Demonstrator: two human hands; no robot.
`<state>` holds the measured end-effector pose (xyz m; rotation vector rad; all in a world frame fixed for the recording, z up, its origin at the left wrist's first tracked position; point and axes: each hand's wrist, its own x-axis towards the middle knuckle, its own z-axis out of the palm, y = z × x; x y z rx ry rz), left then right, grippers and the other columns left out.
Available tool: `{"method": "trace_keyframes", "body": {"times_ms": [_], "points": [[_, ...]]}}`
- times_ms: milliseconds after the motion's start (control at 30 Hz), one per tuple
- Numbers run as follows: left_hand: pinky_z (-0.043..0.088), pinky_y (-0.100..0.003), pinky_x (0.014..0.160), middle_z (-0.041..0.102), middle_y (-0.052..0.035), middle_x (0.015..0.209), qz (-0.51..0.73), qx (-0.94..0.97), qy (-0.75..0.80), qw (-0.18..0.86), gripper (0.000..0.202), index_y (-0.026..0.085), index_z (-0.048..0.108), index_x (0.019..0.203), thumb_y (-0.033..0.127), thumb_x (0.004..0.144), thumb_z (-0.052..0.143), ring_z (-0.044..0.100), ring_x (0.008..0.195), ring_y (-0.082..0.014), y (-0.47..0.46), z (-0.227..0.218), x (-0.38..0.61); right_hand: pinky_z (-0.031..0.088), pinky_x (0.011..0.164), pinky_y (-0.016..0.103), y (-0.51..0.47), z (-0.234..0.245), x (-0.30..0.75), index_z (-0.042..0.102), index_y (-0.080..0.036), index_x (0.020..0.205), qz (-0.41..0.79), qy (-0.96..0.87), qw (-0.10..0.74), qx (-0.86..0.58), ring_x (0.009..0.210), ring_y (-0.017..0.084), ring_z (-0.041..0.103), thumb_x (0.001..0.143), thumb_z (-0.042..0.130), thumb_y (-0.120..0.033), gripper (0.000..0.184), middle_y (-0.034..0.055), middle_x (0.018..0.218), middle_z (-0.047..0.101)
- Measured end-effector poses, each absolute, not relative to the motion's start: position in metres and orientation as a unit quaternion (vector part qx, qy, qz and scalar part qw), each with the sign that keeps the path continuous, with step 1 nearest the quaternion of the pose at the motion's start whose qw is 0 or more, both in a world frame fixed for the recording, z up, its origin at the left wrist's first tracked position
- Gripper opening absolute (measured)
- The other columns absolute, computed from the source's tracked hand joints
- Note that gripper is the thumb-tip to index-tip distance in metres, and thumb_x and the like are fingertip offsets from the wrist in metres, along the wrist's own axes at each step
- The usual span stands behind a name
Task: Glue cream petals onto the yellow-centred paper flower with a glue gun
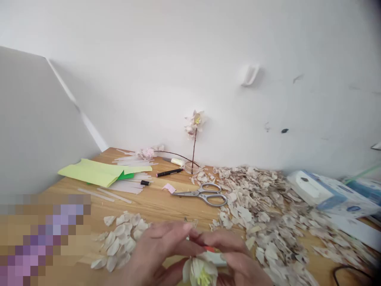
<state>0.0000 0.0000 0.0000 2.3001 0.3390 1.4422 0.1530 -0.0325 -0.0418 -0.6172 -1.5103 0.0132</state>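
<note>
We get soft, diffuse light, faint shadows on the wall (143, 87), lower-left pixelation and a darkened upper-right corner

Below the scissors (199, 194), the bottom edge cuts off the left hand (159, 248), the right hand (244, 265) and the white-petalled flower (203, 273) between them; fingers hide much of a red-and-white object (218, 259), too covered to name; left of and below the scissors, pixelation masks a purple shape (35, 250); well right of them, the tissue pack's (330, 191) print is illegible, and a black cable (349, 267) leaves the picture.
</note>
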Motion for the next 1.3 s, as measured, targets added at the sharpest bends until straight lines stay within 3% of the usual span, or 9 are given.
{"method": "trace_keyframes", "body": {"times_ms": [67,167,300,467,567,767,933,1100,1300], "points": [[0.051,-0.022,0.082,0.074,-0.0012,0.084,0.519,0.825,0.124,0.189,0.057,0.026,0.033,0.133,0.020,0.082,0.057,0.066,0.092,-0.0131,0.002,0.000,-0.001,0.057,0.056,0.029,-0.031,-0.041,0.154,0.055,-0.022,0.096,-0.010,-0.681,0.671,-0.293,0.075,0.019,0.066,0.081,0.058,-0.017,0.015,0.0046,0.090,0.060],[0.049,-0.020,0.085,0.074,-0.0014,0.086,0.527,0.827,0.105,0.167,0.058,0.022,0.029,0.135,0.016,0.083,0.054,0.065,0.093,-0.0115,0.006,-0.005,-0.004,0.056,0.060,0.030,-0.026,-0.038,0.167,0.050,-0.023,0.098,-0.032,-0.679,0.663,-0.315,0.078,0.018,0.064,0.076,0.059,-0.005,0.030,0.0039,0.093,0.058],[0.048,-0.026,0.089,0.072,-0.0027,0.093,0.504,0.849,0.085,0.131,0.068,0.020,0.022,0.138,0.004,0.080,0.055,0.065,0.090,-0.0117,0.012,-0.014,-0.010,0.051,0.077,0.037,-0.019,-0.026,0.199,0.043,-0.024,0.104,0.023,-0.745,0.496,-0.446,0.087,0.021,0.061,0.078,0.058,-0.013,0.032,0.0043,0.093,0.059],[0.048,-0.023,0.085,0.072,-0.0010,0.093,0.505,0.844,0.114,0.138,0.072,0.024,0.018,0.139,0.003,0.080,0.054,0.065,0.087,-0.0106,0.015,-0.019,-0.014,0.046,0.073,0.032,-0.019,-0.011,0.226,0.048,-0.025,0.097,0.193,-0.746,0.228,-0.595,0.084,0.019,0.058,0.078,0.057,-0.021,0.021,0.0009,0.092,0.060],[0.048,-0.024,0.085,0.072,-0.0020,0.092,0.507,0.842,0.128,0.133,0.072,0.025,0.016,0.140,0.004,0.081,0.052,0.065,0.090,-0.0122,0.017,-0.021,-0.015,0.044,0.073,0.029,-0.020,-0.011,0.233,0.053,-0.025,0.091,0.283,-0.729,0.137,-0.608,0.086,0.020,0.057,0.068,0.066,-0.021,0.027,-0.0010,0.094,0.061],[0.048,-0.025,0.086,0.073,-0.0035,0.090,0.526,0.830,0.149,0.115,0.071,0.023,0.016,0.140,0.007,0.081,0.053,0.066,0.089,-0.0128,0.022,-0.022,-0.020,0.040,0.077,0.029,-0.020,-0.015,0.231,0.056,-0.025,0.093,0.290,-0.730,0.088,-0.612,0.092,0.022,0.055,0.055,0.071,-0.021,0.041,-0.0005,0.099,0.060],[0.050,-0.024,0.084,0.074,-0.0024,0.089,0.544,0.813,0.171,0.119,0.067,0.027,0.019,0.139,0.009,0.083,0.051,0.067,0.088,-0.0126,0.024,-0.019,-0.024,0.040,0.072,0.029,-0.021,-0.020,0.219,0.058,-0.026,0.090,0.284,-0.754,0.032,-0.591,0.087,0.023,0.056,0.059,0.066,-0.023,0.032,0.0007,0.095,0.059],[0.054,-0.020,0.068,0.073,-0.0023,0.092,0.551,0.741,0.296,0.246,0.073,0.032,0.015,0.140,0.014,0.081,0.054,0.067,0.087,-0.0146,0.025,-0.021,-0.024,0.040,0.079,0.032,-0.018,-0.034,0.213,0.059,-0.022,0.100,0.264,-0.758,-0.012,-0.597,0.094,0.025,0.056,0.061,0.062,-0.015,0.040,0.0073,0.105,0.058],[0.048,-0.033,0.084,0.071,0.0004,0.077,0.558,0.628,0.382,0.384,0.083,0.024,0.010,0.141,0.021,0.076,0.062,0.066,0.073,-0.0132,0.032,-0.015,-0.018,0.039,0.086,0.036,-0.016,-0.063,0.221,0.054,-0.019,0.112,0.197,-0.763,0.002,-0.616,0.105,0.028,0.054,0.058,0.057,-0.008,0.055,0.0140,0.118,0.055]]}}
